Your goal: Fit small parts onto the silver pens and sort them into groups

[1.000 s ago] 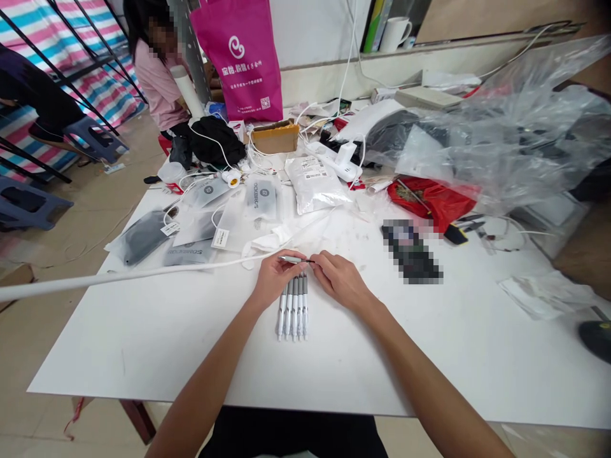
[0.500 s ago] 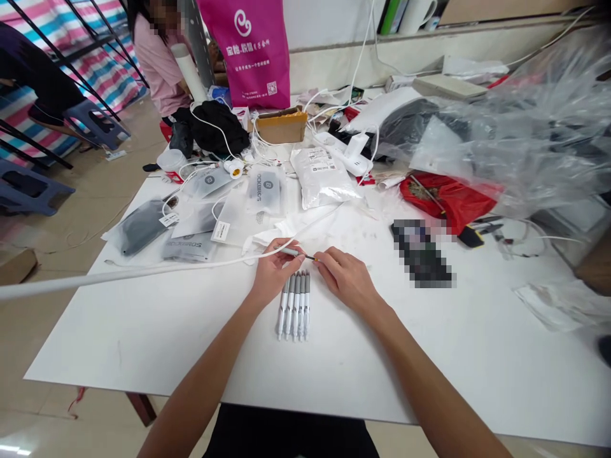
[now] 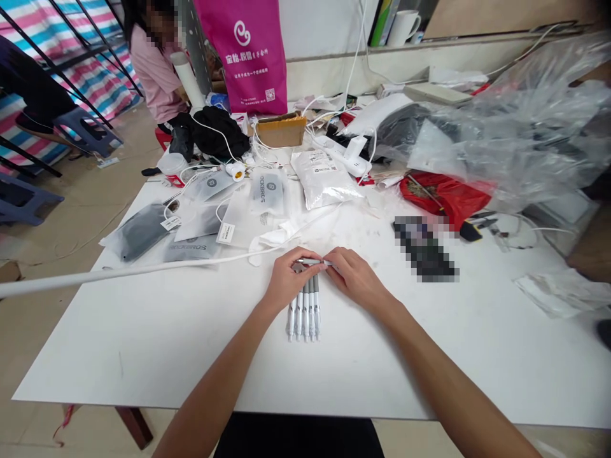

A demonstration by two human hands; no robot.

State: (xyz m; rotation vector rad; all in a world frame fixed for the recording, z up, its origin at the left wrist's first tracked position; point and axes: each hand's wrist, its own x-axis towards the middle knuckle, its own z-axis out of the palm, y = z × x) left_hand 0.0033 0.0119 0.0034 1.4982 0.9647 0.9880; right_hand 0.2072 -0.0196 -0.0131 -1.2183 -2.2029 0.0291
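My left hand [image 3: 286, 280] and my right hand [image 3: 351, 275] meet over the white table [image 3: 143, 343], fingers pinched on a grey-and-white pen [image 3: 312, 262] held crosswise between them. My left fingers grip one end and my right fingers the other. Just below lies a neat row of several white pens [image 3: 304, 308] side by side, tips pointing away from me. My left hand partly covers their far ends.
A long white cable [image 3: 143, 270] crosses the table to the left. Packaged goods in grey bags [image 3: 191, 219], a pink shopping bag [image 3: 252, 54], crumpled clear plastic [image 3: 515, 127] and a red bag [image 3: 446, 194] crowd the far half. Another person [image 3: 155, 70] sits beyond the far left corner.
The hands have drawn closer together on the pen; the dark tip that stuck out between them is now covered by my right fingers. The row of pens has not moved.
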